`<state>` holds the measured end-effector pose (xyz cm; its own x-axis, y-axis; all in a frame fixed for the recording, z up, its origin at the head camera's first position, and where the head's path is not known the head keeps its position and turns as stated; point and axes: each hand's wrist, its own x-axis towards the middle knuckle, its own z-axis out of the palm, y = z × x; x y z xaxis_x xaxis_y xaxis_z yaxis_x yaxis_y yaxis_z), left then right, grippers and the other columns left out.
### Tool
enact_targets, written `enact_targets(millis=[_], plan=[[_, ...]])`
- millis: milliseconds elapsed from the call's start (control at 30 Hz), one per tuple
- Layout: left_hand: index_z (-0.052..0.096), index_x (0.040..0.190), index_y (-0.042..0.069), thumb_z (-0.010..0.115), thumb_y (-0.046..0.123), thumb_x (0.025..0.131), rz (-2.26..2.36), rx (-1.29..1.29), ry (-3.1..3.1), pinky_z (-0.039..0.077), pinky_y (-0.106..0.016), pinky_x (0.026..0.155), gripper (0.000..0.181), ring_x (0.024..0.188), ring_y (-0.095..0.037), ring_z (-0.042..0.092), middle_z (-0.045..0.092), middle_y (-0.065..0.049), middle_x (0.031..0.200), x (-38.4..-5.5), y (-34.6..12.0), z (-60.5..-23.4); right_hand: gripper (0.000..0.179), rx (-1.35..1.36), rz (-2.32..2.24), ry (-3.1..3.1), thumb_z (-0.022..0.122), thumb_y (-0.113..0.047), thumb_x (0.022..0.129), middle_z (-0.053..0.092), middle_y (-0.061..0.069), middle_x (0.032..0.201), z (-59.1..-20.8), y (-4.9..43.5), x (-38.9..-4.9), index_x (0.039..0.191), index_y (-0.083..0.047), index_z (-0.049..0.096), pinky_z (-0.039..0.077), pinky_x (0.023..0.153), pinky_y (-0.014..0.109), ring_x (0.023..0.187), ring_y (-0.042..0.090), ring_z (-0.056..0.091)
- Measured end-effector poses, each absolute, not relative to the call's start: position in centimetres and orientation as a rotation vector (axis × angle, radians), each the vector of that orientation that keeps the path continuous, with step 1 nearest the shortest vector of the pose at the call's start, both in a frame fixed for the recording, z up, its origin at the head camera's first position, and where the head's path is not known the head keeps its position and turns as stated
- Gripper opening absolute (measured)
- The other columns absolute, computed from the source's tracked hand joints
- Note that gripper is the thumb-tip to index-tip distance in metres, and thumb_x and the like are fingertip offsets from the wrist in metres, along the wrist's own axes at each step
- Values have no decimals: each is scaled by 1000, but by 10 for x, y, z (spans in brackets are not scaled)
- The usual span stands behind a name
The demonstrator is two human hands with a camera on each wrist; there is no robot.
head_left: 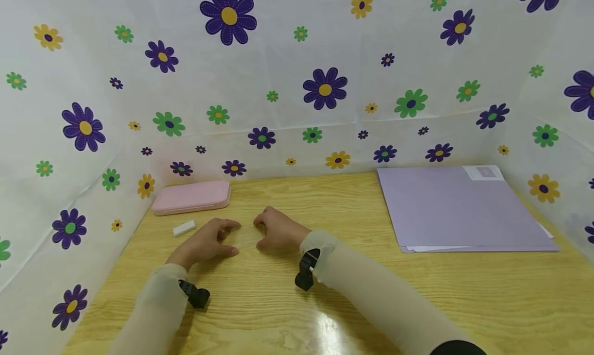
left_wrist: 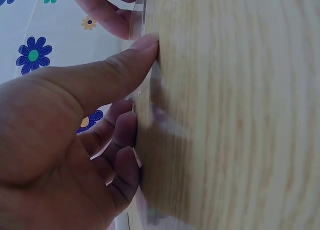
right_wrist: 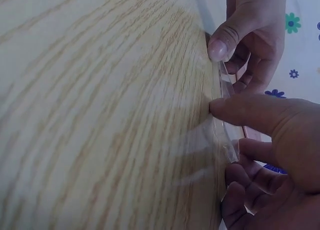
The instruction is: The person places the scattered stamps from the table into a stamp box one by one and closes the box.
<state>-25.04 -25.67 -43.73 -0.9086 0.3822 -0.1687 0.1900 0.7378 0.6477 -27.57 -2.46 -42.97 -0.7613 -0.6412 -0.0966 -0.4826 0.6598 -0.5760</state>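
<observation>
A thin, flat piece of clear plastic [head_left: 248, 237] lies low at the tabletop between the two hands, its outline faint in the head view. My left hand [head_left: 206, 241] grips its left end, thumb on the near side and fingers curled at the far side. At the opposite end, my right hand [head_left: 280, 232] holds it the same way, between thumb and fingers. Both wrist views show the clear plastic [right_wrist: 229, 147] shining along its edge, close over the wood. Parts of it are hidden behind the fingers.
A white eraser [head_left: 184, 228] lies just left of the left hand, with a pink pencil case [head_left: 192, 197] behind it. Purple folders [head_left: 464, 208] with white sheets lie on the right of the wooden table [head_left: 260, 308]. Flower-printed cloth [head_left: 278, 51] encloses the back and sides.
</observation>
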Motion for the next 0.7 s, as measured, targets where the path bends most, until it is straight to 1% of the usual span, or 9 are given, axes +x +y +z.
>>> enact_targets(millis=[233, 433, 533, 700], plan=[[54, 137, 2, 81, 20, 84, 904, 499, 2686, 41, -52, 96, 62, 109, -32, 52, 52, -16, 126, -248, -255, -436, 57, -884, -766, 2583, 82, -20, 81, 55, 8, 124, -421, -23, -274, 130, -2, 61, 42, 98, 28, 113, 19, 53], [51, 140, 4, 79, 22, 85, 916, 487, 2686, 42, -53, 98, 64, 117, -35, 52, 49, -16, 135, -244, -254, -429, 58, -879, -774, 2582, 83, -21, 79, 58, 7, 124, -415, -22, -277, 130, -2, 62, 44, 96, 28, 112, 19, 55], [52, 140, 7, 81, 24, 83, 912, 453, 2711, 43, -52, 98, 66, 118, -33, 52, 50, -12, 137, -241, -253, -424, 59, -885, -785, 2570, 82, -23, 80, 57, 7, 126, -411, -21, -276, 131, -3, 61, 45, 95, 29, 114, 20, 55], [53, 140, 11, 82, 30, 82, 910, 492, 2756, 44, -51, 95, 68, 117, -30, 53, 53, -9, 137, -234, -253, -417, 59, -912, -829, 2555, 81, -23, 80, 56, 11, 126, -401, -13, -271, 132, -2, 61, 45, 94, 31, 115, 24, 55]])
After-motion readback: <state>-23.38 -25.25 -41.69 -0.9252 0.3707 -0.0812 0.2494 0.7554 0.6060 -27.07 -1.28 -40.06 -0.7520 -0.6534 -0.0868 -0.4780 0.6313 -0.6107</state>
